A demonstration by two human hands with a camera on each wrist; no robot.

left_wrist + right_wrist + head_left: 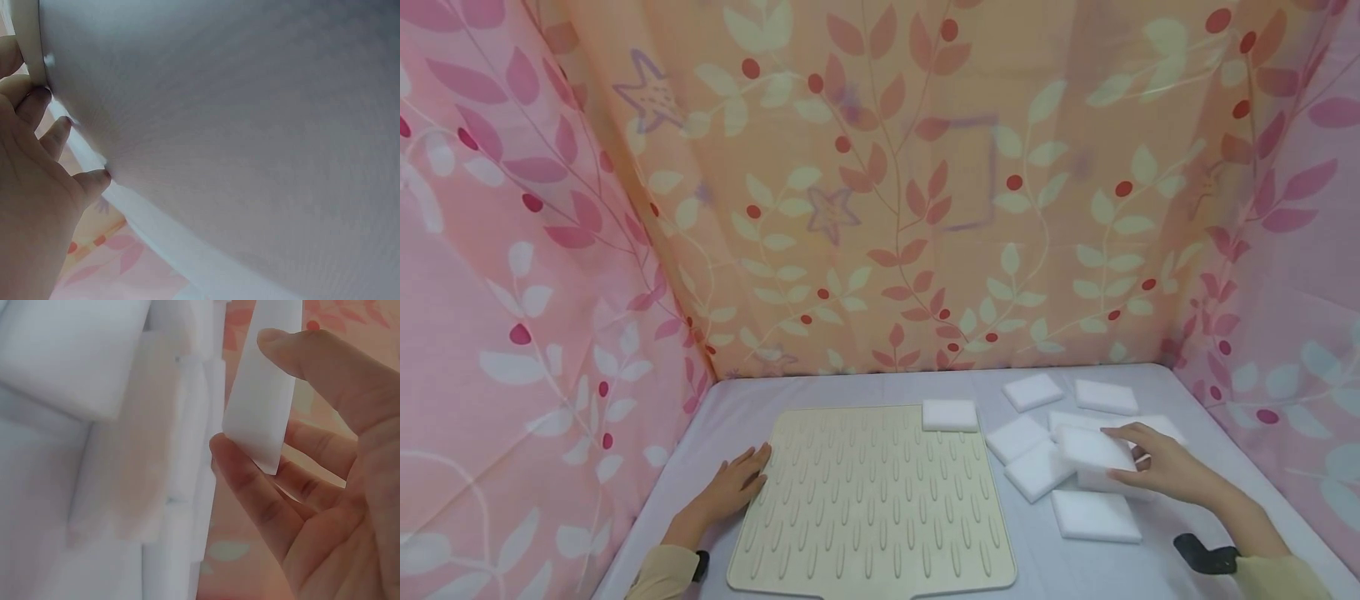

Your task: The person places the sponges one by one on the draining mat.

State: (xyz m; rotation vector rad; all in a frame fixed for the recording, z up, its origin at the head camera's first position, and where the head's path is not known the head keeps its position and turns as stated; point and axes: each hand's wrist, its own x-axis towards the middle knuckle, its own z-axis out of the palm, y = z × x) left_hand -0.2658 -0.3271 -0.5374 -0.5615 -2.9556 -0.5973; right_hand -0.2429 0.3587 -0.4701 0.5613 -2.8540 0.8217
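The left sleeve is pale khaki-beige, with a small black band showing beside its cuff. The right sleeve matches in colour, next to a bulkier, bent black wrist piece. The fingers are bare and slender.

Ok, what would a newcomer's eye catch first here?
The leafy drapes, orange behind the table and pink at both sides. Then the pale mat, a white block on its far right corner. Right of the mat, the person's right grip pinches another block.
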